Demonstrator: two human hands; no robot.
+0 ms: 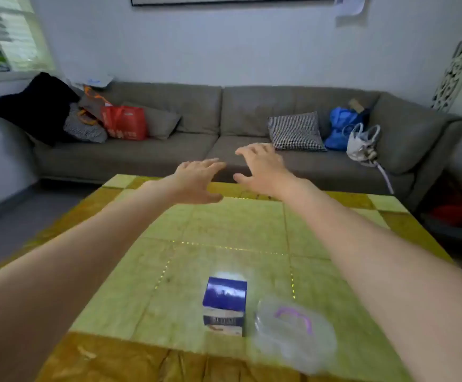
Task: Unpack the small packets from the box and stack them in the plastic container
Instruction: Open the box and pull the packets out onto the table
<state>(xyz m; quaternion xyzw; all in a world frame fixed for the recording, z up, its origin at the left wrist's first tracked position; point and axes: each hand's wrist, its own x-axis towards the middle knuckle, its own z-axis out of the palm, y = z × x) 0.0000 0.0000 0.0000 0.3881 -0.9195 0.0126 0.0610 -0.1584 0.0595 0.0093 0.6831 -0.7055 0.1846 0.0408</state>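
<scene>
The fingers (pixel 210 164) of the left hand (pixel 194 180) are straight and loosely spread, palm down, holding nothing; those of the right hand (pixel 263 168) are spread wide and a little bent, also holding nothing. Both arms reach out over the far half of the table (pixel 232 224), a low square top with a pale green middle and a yellow-brown border, and the two hands hang near each other above its far edge. The box (pixel 224 306), blue and white, stands upright at the near side of the table, well apart from both hands and between the two forearms. Just to its right lies the plastic container (pixel 293 332), clear with a purple mark on top; the picture is too blurred to tell whether it touches the box or what is inside. Beyond the table a grey sofa (pixel 196 144) runs along the far wall, with a red bag (pixel 123 122) and dark clothes at its left end, a checked cushion (pixel 296 130) towards the right, and a blue bag (pixel 340 125) beside a white one further right.
</scene>
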